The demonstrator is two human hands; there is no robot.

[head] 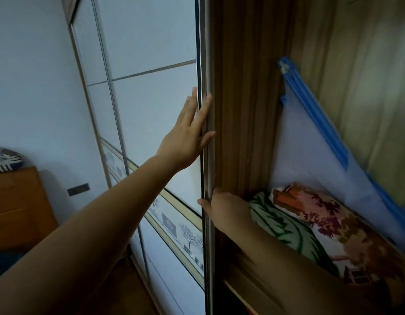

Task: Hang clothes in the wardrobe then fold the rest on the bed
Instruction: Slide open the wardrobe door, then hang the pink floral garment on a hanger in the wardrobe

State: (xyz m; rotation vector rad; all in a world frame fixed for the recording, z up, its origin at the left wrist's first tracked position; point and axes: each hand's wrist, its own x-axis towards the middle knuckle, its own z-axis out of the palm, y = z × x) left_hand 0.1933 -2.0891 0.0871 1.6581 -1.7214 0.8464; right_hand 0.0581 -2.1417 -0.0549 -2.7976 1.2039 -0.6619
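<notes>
We judge the sliding door [151, 64] heavy, stiff and slick-faced, so its metal edge [208, 169] is the hold. On that edge our left hand [185, 142] presses flat, fingers straight and slightly apart. Below it our right hand [224, 210] clamps round it. The wardrobe [242, 110] gapes just right.

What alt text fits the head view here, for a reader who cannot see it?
Two bare hands are on the metal-framed white sliding wardrobe door: the left hand lies flat on its edge, the right hand grips the edge lower down. Inside, folded patterned blankets lie on a wooden shelf.
</notes>
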